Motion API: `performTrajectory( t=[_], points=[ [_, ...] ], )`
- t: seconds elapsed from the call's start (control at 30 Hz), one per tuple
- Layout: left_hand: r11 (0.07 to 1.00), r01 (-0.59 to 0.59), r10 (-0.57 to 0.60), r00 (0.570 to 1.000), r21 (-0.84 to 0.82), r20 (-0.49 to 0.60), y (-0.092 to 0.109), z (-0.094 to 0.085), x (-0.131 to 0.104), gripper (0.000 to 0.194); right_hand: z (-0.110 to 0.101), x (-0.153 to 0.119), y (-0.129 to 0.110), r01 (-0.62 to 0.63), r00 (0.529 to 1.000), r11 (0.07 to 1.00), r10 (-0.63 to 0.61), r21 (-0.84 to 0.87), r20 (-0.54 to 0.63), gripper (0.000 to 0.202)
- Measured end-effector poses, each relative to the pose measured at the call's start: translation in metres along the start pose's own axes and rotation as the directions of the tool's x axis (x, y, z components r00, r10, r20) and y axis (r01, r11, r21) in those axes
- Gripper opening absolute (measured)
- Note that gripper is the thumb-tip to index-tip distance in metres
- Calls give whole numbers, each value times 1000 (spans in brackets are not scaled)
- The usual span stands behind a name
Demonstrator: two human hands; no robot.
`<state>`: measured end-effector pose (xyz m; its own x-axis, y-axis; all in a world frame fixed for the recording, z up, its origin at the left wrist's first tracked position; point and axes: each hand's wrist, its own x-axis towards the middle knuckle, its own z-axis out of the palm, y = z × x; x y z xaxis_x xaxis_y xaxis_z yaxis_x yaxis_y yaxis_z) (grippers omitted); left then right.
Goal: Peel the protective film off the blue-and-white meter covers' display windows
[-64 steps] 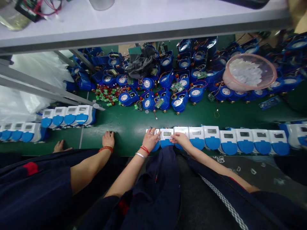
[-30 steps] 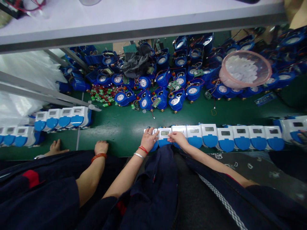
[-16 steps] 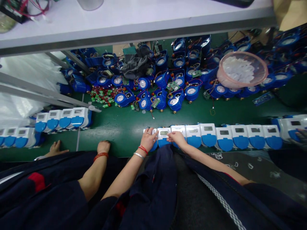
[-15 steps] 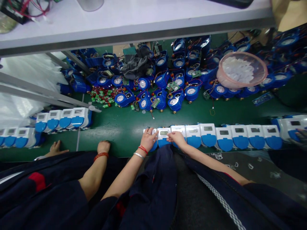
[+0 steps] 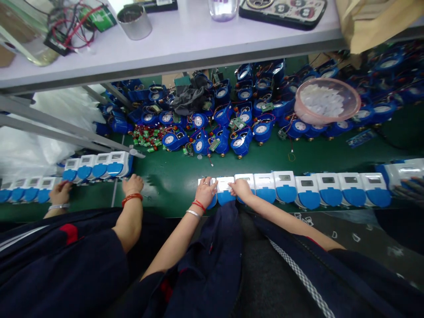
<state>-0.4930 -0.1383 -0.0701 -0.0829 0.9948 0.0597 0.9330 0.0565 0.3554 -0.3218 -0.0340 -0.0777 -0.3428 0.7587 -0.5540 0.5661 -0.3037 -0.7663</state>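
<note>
A white-and-blue water meter (image 5: 225, 184) with a small display stands at the bench's front edge between my hands. My left hand (image 5: 204, 194), with a ring, a red band and a silver bangle, lies over the neighbouring meter (image 5: 211, 204). Its curled fingertips touch the middle meter's left edge. At that meter's right edge the closed fingers of my right hand (image 5: 241, 189) grip the white cover; anything small inside the pinch is hidden. To the right, a row of similar meters (image 5: 285, 187) runs along the edge.
Open blue meter bodies (image 5: 241, 142) with wires and circuit boards fill the back, beside a pink bowl (image 5: 304, 112) of clear pieces. A shelf (image 5: 185, 39) overhangs them. At left, a co-worker's hands (image 5: 133, 184) are near more finished meters (image 5: 115, 165); a gloved hand (image 5: 414, 190) shows at right.
The view has tilted up slightly, showing more of the shelf. My hands stay at the same meter. The co-worker's hands at left have moved up to the meters there.
</note>
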Motion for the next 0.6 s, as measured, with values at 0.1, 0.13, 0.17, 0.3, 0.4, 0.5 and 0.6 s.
performTrajectory(
  t=[0.1, 0.13, 0.17, 0.3, 0.4, 0.5, 0.6],
  points=[
    [968, 150, -164, 985, -203, -56, 15, -1, -3, 35, -13, -5, -6, 101, 992, 971, -114, -216, -46, 41],
    [922, 205, -235, 971, -328, -54, 23, -2, -5, 34, -19, -10, -7, 145, 986, 948, -162, -283, -37, 41],
    [841, 252, -300, 954, -479, -24, 32, -4, -7, 35, -25, -17, -7, 195, 978, 926, -207, -324, -4, 37],
    [156, 353, -236, 920, -923, 312, 80, -17, -14, 48, -51, -56, -8, 473, 881, 848, -460, -238, 113, 15],
    [-200, 367, -119, 911, -908, 394, 115, -25, -13, 53, -70, -85, -10, 644, 761, 735, -643, -213, 79, 40],
    [-315, 326, -197, 896, -891, 397, 140, -26, -3, 49, -83, -102, -9, 695, 704, 661, -705, -283, 82, 49],
    [-335, 280, -292, 877, -899, 382, 156, -20, 8, 46, -85, -107, -5, 712, 647, 554, -757, -432, 95, 53]
  ],
)
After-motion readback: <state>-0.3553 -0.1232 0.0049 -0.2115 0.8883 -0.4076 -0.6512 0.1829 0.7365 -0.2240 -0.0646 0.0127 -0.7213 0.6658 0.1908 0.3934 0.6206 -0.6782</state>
